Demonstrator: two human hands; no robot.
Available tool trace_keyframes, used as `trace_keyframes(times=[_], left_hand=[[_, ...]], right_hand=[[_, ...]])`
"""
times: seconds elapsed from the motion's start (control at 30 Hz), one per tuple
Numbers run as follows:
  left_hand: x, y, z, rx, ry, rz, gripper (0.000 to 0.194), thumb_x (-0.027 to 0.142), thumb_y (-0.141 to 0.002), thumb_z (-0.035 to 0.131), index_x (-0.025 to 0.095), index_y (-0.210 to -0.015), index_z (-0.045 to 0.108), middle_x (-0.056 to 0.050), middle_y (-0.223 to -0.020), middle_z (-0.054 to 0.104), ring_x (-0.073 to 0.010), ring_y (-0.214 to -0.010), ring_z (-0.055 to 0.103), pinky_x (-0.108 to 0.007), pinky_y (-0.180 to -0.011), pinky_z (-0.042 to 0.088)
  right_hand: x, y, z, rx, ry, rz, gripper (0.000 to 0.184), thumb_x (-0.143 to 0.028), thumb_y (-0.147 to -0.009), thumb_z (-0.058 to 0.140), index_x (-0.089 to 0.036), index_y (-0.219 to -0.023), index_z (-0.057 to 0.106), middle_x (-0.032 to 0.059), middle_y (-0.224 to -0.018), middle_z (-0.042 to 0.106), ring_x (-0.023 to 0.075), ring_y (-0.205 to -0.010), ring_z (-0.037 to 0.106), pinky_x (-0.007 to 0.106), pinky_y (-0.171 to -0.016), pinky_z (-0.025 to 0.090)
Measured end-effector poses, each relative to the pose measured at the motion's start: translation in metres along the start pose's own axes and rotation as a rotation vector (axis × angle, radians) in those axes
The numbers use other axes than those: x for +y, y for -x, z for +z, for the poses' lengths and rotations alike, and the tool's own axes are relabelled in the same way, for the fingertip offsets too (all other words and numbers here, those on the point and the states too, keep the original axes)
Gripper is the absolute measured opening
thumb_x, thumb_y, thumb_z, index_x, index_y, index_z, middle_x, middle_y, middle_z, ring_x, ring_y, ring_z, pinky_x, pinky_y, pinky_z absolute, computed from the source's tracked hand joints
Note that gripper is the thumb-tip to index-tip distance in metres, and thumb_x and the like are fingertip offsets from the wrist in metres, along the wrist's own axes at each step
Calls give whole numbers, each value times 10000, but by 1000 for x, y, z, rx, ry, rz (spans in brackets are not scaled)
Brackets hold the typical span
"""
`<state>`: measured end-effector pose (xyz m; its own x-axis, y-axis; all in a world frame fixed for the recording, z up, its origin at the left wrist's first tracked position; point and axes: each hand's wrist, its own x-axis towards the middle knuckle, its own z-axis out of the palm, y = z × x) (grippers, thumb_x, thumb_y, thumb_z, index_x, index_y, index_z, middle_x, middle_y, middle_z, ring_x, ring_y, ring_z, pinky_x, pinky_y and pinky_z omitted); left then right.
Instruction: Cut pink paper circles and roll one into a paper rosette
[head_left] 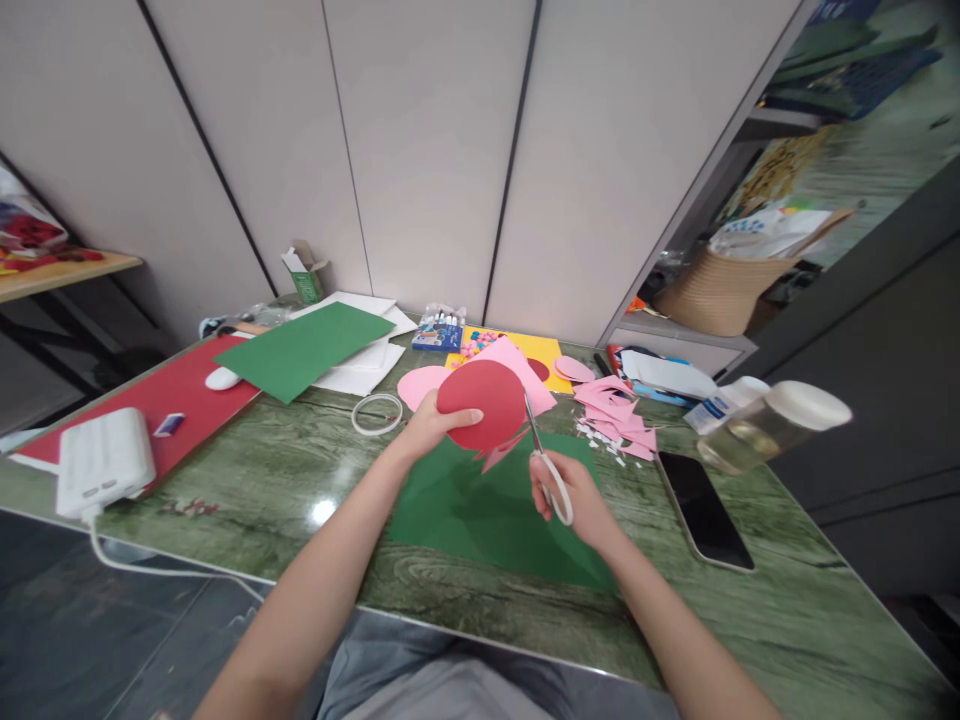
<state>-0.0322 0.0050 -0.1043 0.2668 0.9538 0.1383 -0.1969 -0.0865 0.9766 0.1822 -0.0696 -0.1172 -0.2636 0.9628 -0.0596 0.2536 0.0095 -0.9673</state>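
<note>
My left hand (pixel 429 425) pinches the lower left edge of a red paper circle (pixel 484 403) and holds it up over a green sheet (pixel 480 515) on the table. My right hand (pixel 571 495) grips white-handled scissors (pixel 546 465), whose blades point up and touch the circle's right edge. A thin red offcut hangs below the circle beside the blades. Both hands are closed on what they hold.
Pink scraps (pixel 619 415) and pink, yellow sheets lie behind the hands. A tape ring (pixel 376 413), a phone (pixel 703 508) and a jar (pixel 772 425) sit nearby. At the left are a green sheet (pixel 311 348), red paper (pixel 161 405) and a white power bank (pixel 105 460).
</note>
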Motion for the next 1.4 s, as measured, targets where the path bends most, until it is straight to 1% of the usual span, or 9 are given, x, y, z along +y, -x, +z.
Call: trace_keyframes(times=[0.17,0.8,1.0,1.1,1.2,1.27,1.33,1.37,1.4], left_hand=[[3,2,1,-69,-54,-16,421,283,-573,731,115,-950,648,-71,-924,688,-226,-860,618,-355,-783,492],[4,0,-6,-84,-54,-26,419,270,-577,729,125,-961,647,-69,-922,687,-223,-863,619,-352,-779,496],[8,1,-8,-70,-59,-62,457,268,-564,731,129,-989,639,-75,-952,680,-240,-889,613,-359,-772,501],[8,1,-9,-60,-47,-81,474,262,-558,729,130,-1003,633,-81,-976,674,-252,-913,607,-366,-770,501],[8,1,-9,-58,33,-101,499,237,-540,737,127,-1012,620,-82,-958,677,-246,-883,617,-374,-767,500],[7,0,-10,-46,106,-115,524,228,-525,741,130,-1022,608,-82,-962,677,-239,-848,626,-375,-750,503],[5,1,-11,-36,165,-120,535,229,-521,738,135,-1029,601,-86,-984,672,-232,-833,631,-367,-735,507],[4,1,-10,-41,183,-124,533,229,-523,736,138,-1031,601,-85,-988,671,-227,-826,632,-361,-731,507],[4,2,-9,-58,188,-133,528,226,-523,735,139,-1027,604,-84,-979,673,-222,-813,634,-353,-724,507]], right_hand=[[6,-1,-1,2,-24,-18,381,-542,-838,418,-192,-689,444,-41,-456,518,90,-373,461,203,-391,317],[-1,1,-1,-13,27,-9,373,-514,-851,414,-193,-662,432,-47,-442,492,80,-362,424,192,-376,297],[1,0,-1,-1,74,-17,381,-502,-848,424,-190,-630,426,-43,-438,490,75,-355,416,191,-373,294],[-4,1,-1,-6,84,-5,386,-513,-840,428,-191,-627,423,-39,-443,493,80,-361,423,195,-375,298],[-14,4,-14,-84,57,-9,389,-540,-828,427,-190,-659,443,-31,-470,510,92,-391,446,210,-404,324],[-19,7,-33,-246,22,-5,395,-564,-807,446,-182,-714,493,-7,-532,554,111,-446,486,234,-460,367],[-20,10,-56,-393,-2,1,455,-625,-762,457,-178,-738,536,12,-549,562,133,-461,494,264,-481,379],[-19,11,-67,-426,-22,-13,491,-667,-714,481,-180,-711,545,17,-537,553,142,-459,487,276,-479,378],[-18,10,-76,-388,-55,-50,510,-694,-686,484,-188,-667,540,18,-507,534,149,-467,474,286,-490,379]])
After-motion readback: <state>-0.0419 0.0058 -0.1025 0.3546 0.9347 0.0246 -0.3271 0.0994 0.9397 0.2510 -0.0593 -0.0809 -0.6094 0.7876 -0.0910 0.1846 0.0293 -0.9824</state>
